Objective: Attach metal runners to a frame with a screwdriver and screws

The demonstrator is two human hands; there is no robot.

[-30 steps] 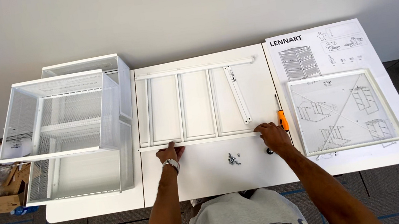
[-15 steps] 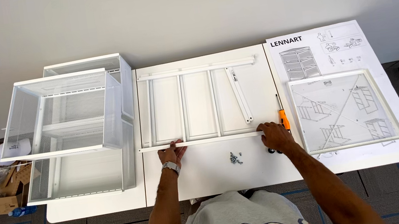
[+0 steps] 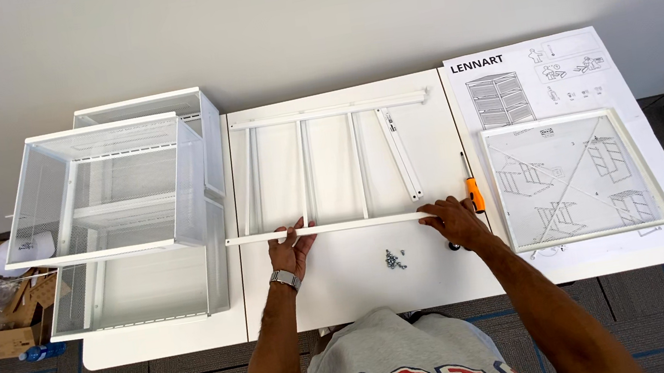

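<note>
The long white metal rail (image 3: pixel 329 227) lies on the desk (image 3: pixel 363 282) under both hands' fingertips; left hand (image 3: pixel 291 250) and right hand (image 3: pixel 456 222) seem flat and open, gripping nothing.

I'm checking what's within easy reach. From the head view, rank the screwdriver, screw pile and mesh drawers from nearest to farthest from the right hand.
1. Screwdriver: just right of the right hand, beside its fingers.
2. Screw pile: left of it, slightly nearer the person.
3. Mesh drawers: far left of the table.

Grey lettered shirt (image 3: pixel 391 360), silver wristwatch (image 3: pixel 284 280), bare forearms.
</note>
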